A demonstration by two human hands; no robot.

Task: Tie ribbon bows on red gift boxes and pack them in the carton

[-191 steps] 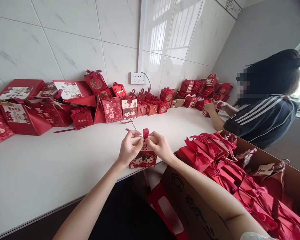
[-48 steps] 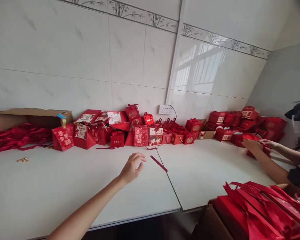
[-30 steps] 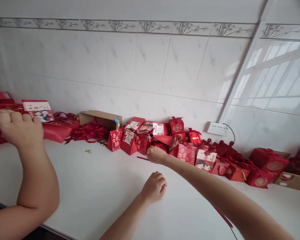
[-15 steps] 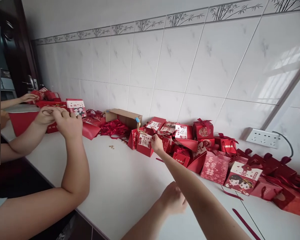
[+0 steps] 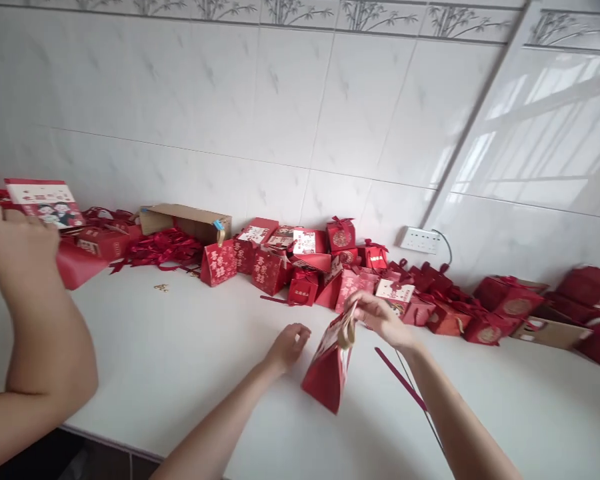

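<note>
My right hand (image 5: 380,319) pinches the top of a red triangular gift box (image 5: 325,377), which hangs tilted over the white table. A gold ribbon loop (image 5: 347,333) hangs from the box's top beside my fingers. Just left of the box, my left hand (image 5: 287,345) is near the tabletop with its fingers curled in. Whether anything small is inside that hand cannot be made out. A dark red ribbon strip (image 5: 401,379) lies on the table under my right forearm.
Red gift boxes (image 5: 305,290) are heaped along the tiled wall. Red ribbons (image 5: 165,248) spill from an open cardboard box (image 5: 185,217). Small gold pieces (image 5: 161,287) lie on the white table (image 5: 190,347). Another person's arm (image 5: 45,333) reaches in at left. A power strip (image 5: 420,240) is on the wall.
My right hand has brought the triangular gift box from the row by the wall toward me and rightward. My left hand stays curled. The view has turned right.
</note>
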